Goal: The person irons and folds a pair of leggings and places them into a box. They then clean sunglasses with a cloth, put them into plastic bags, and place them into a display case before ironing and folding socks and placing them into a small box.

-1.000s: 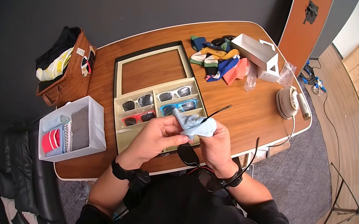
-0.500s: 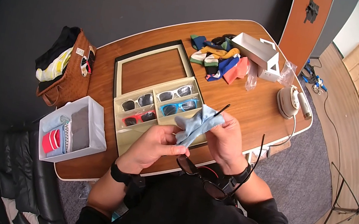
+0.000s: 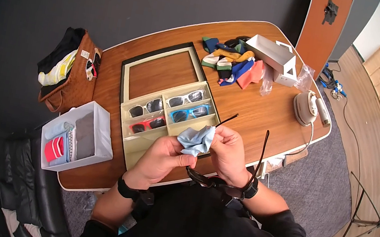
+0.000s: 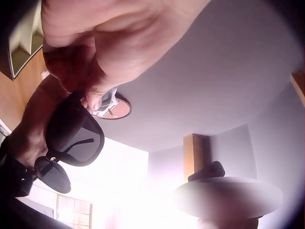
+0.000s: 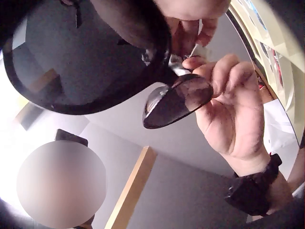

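Note:
Dark sunglasses (image 3: 214, 181) hang lenses-down between the two hands, in front of the black shirt. The left hand (image 3: 158, 158) pinches them at one end of the frame, its thumb against the light blue cloth (image 3: 196, 140). The right hand (image 3: 230, 155) grips the cloth's other side; one black temple arm sticks out beyond its fingers, the other rises by the right wrist. Both lenses (image 4: 81, 136) show below the left hand (image 4: 124, 43) in the left wrist view. In the right wrist view a lens (image 5: 90, 57) looms large, the left hand (image 5: 233, 107) beyond it.
An open display case (image 3: 133, 151) holds white, blue and red sunglasses and others in compartments. Socks (image 3: 233, 62), a white box (image 3: 270, 54) and a steamer-like device (image 3: 304, 108) are on the table. A white bin (image 3: 105, 142) and brown basket (image 3: 76, 86) stand left.
The cloth first spread up and right with the right hand, then came back down-left, now bunched between the hands. The sunglasses have tilted, and the temple arm shows further out of the cloth.

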The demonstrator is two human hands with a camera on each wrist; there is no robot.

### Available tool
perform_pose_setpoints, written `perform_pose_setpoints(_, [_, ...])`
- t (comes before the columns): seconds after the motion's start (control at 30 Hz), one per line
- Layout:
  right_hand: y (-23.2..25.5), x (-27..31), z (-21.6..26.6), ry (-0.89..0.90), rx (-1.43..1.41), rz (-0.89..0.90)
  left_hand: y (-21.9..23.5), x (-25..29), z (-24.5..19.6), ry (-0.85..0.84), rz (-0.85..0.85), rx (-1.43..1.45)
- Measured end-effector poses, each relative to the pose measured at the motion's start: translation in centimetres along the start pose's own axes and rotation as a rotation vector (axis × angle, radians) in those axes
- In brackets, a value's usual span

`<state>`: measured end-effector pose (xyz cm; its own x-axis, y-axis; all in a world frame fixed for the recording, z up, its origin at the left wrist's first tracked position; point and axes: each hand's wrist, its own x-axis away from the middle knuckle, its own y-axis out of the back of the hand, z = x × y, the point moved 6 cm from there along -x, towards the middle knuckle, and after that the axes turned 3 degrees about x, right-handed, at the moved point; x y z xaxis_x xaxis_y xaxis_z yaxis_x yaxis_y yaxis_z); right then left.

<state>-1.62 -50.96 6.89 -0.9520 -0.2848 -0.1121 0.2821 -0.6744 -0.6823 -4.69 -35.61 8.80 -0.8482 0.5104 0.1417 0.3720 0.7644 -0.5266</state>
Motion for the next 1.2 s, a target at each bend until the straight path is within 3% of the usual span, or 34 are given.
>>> perform_pose_setpoints(0.23, [0.5,-0.6,1.1,0.031,0.05,0.045,0.1,0.5,-0.4,0.048,-0.013,-0.111])
perform_pose_setpoints(0.33, [0.9,-1.0,2.8,0.176,0.099,-0.055,0.0,0.8,-0.6,0.118,-0.022,-0.114])
perform_pose_setpoints(0.5, [0.2,0.0,4.7,0.222,0.255,-0.013,0.2,1.1,-1.3,0.091,-0.013,-0.205])
perform_pose_setpoints(0.7, [-0.8,0.6,8.0,0.493,0.506,0.022,0.4,1.6,-1.9,0.07,0.036,-0.251])
perform_pose_setpoints(0.77, [1.0,0.7,8.1,0.523,0.584,-0.174,0.4,1.8,-2.0,0.067,0.068,-0.263])
perform_pose_setpoints(0.8, [1.8,0.0,8.0,0.531,0.356,-0.182,0.3,2.1,-2.1,0.082,0.049,-0.267])
perform_pose_setpoints(0.87, [3.6,-1.3,8.7,0.503,0.389,-0.246,0.7,2.4,-2.1,0.097,0.028,-0.269])
perform_pose_setpoints(0.97, [6.0,-3.2,8.9,0.424,0.287,-0.229,2.3,2.8,-2.6,-0.002,-0.015,-0.261])
perform_pose_setpoints(1.03, [7.9,-3.8,7.9,0.348,0.184,-0.171,3.1,3.2,-3.9,-0.212,-0.045,-0.32])
perform_pose_setpoints(1.1, [10.3,-3.7,6.5,0.215,0.139,-0.335,3.6,3.5,-4.7,-0.238,-0.121,-0.343])
perform_pose_setpoints(1.13, [10.8,-3.5,5.8,0.146,0.138,-0.42,3.8,3.6,-5.5,-0.368,-0.146,-0.475])
perform_pose_setpoints(1.2, [12.0,-3.1,3.9,0.05,0.124,-0.388,4.1,3.7,-6.7,-0.571,-0.2,-0.736])
